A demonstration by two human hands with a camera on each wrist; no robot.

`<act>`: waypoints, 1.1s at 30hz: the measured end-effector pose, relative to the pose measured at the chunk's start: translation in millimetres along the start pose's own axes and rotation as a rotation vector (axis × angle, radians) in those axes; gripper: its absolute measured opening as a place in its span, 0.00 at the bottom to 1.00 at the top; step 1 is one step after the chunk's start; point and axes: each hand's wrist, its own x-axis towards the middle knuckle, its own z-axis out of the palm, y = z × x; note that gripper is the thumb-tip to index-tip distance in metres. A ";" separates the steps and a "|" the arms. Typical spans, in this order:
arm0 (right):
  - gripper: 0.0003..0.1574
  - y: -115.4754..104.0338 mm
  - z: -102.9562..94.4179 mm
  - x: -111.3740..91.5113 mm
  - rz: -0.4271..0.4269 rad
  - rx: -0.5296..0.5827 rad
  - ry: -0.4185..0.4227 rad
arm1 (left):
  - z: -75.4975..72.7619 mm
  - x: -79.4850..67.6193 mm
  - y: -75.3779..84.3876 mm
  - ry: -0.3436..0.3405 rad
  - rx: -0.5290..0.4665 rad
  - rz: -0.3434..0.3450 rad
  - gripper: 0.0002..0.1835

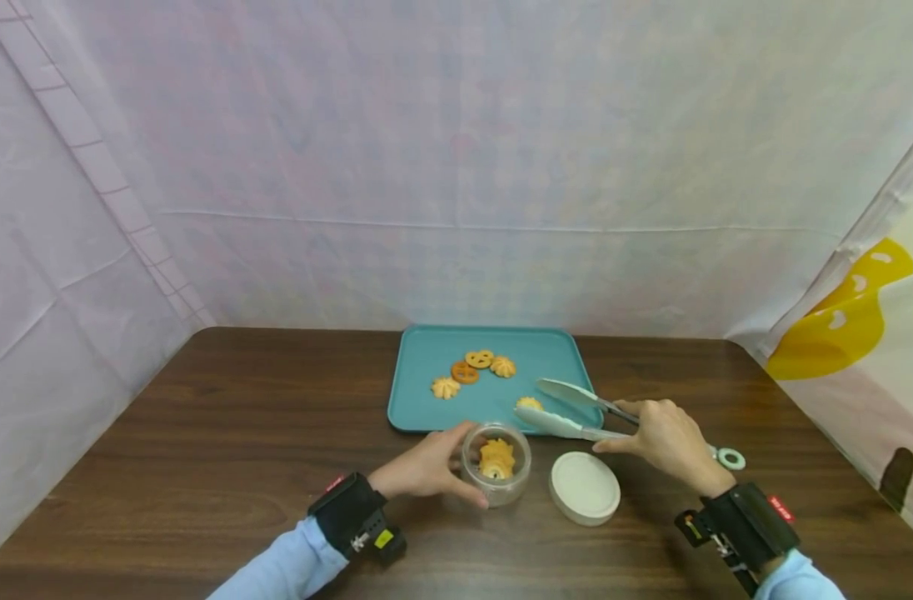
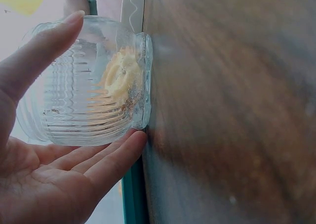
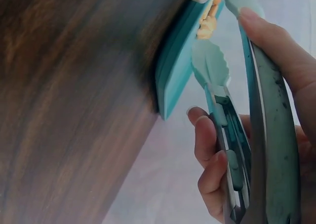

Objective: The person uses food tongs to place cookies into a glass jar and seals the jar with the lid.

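My left hand (image 1: 426,467) holds a ribbed glass jar (image 1: 511,493), thumb on one side and fingers on the other. Golden cookies (image 1: 496,458) lie at the bottom of this open-topped jar. In the right wrist view, my right hand (image 3: 296,80) grips metal tongs (image 3: 276,150) between thumb and curled fingers. Their pale green scalloped tips (image 3: 211,61) are spread apart. Seen from the head, the tongs reach over the near right part of a teal tray (image 1: 419,346), one tip overlapping a flower-shaped cookie (image 1: 530,402).
Several other biscuits lie on the tray: flower-shaped cookies (image 1: 446,387) and pretzel-shaped ones (image 1: 465,372). A round white lid (image 1: 586,485) rests on the brown wooden table (image 1: 239,450) between my hands. Behind the table hangs a pale cloth (image 1: 456,167).
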 end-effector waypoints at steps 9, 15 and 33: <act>0.43 1.8 1.9 2.9 -0.011 -0.005 0.009 | -0.5 -0.8 1.5 -0.004 -0.015 -0.001 0.40; 0.38 2.0 2.8 4.2 -0.036 -0.041 0.050 | -0.7 -1.0 2.1 -0.006 -0.022 -0.012 0.40; 0.29 3.8 5.5 0.4 -0.063 -0.039 0.107 | -0.3 -0.7 1.8 0.001 -0.010 0.003 0.40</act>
